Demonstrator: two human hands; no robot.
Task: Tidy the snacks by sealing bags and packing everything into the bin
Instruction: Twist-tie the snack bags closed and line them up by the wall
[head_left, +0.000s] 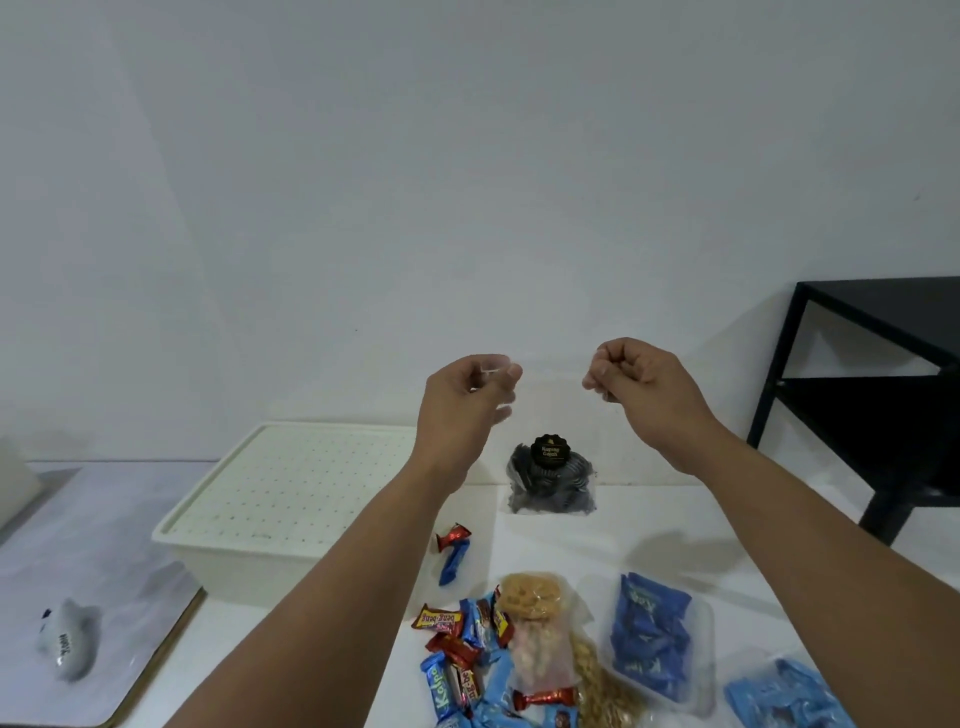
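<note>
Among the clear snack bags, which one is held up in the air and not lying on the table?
The clear bag of dark cookies with the black round label: the left hand and right hand pinch its top corners. The other bags lie flat near the front.

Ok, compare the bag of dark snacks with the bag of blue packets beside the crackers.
The bag of dark snacks stands upright, its top pinched by the left hand and right hand; the bag of blue packets lies flat, untouched. The former carries a round black label, the latter none visible. Both are clear plastic.
</note>
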